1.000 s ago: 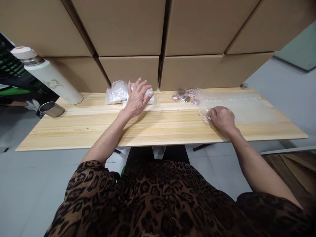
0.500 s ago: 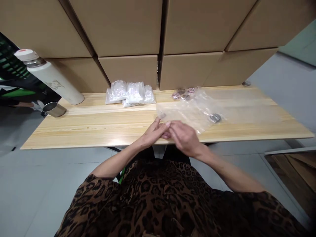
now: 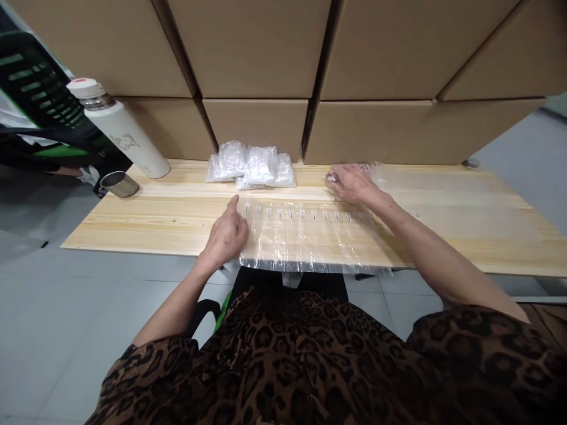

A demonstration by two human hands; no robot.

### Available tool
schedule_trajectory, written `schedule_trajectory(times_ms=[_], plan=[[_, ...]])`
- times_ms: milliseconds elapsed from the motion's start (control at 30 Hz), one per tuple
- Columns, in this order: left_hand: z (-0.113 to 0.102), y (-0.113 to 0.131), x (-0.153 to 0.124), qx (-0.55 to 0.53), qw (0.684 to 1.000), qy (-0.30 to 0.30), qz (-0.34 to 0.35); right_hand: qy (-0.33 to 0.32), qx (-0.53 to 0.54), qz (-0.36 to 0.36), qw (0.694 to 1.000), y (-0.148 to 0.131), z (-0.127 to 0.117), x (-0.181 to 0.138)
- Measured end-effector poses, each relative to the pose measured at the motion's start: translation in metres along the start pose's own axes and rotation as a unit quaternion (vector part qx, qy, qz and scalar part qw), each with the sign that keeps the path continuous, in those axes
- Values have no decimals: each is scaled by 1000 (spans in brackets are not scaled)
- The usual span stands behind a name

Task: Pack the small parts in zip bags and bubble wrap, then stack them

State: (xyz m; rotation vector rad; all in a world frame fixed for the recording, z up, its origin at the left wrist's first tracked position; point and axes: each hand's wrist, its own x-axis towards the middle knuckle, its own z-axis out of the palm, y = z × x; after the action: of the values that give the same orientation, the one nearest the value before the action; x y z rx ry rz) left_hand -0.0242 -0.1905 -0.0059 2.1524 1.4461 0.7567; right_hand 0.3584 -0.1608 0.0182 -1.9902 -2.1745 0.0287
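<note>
Resting on: a clear plastic sheet (image 3: pixel 310 242) lies flat on the wooden surface (image 3: pixel 155 215), and its near edge hangs a little over the near side.
Sheet marks: a row of small white marks runs left to right along the far part of the sheet.
Left hand (image 3: pixel 227 236): it sits on the left edge of the sheet. The pointing finger sticks out and the other fingers are curled in. The grip holds nothing.
Right hand (image 3: pixel 354 184): it reaches to the far right, over a small pile of pink packets (image 3: pixel 333 175). The fingers are spread and bent down. I cannot tell if the grip has closed on a packet.
More plastic: another clear sheet (image 3: pixel 443 195) lies on the right part of the surface.
Little bags (image 3: pixel 252 166): a bunch of clear, puffy bags sits at the far side, near the brown boxes (image 3: pixel 257 71).
Far left: a white bottle (image 3: pixel 117 128) stands next to a metal cup (image 3: pixel 119 184).
</note>
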Motion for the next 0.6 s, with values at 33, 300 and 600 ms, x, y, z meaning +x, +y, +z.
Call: schedule_trajectory(times_ms=[33, 300, 600], plan=[[3, 2, -3, 41, 998, 42, 25, -21, -17, -7, 1000, 2, 5, 5], [21, 47, -28, -96, 980, 70, 159, 8, 19, 26, 999, 6, 13, 10], [81, 96, -6, -655, 724, -143, -162, -88, 549, -24, 831, -56, -24, -62]])
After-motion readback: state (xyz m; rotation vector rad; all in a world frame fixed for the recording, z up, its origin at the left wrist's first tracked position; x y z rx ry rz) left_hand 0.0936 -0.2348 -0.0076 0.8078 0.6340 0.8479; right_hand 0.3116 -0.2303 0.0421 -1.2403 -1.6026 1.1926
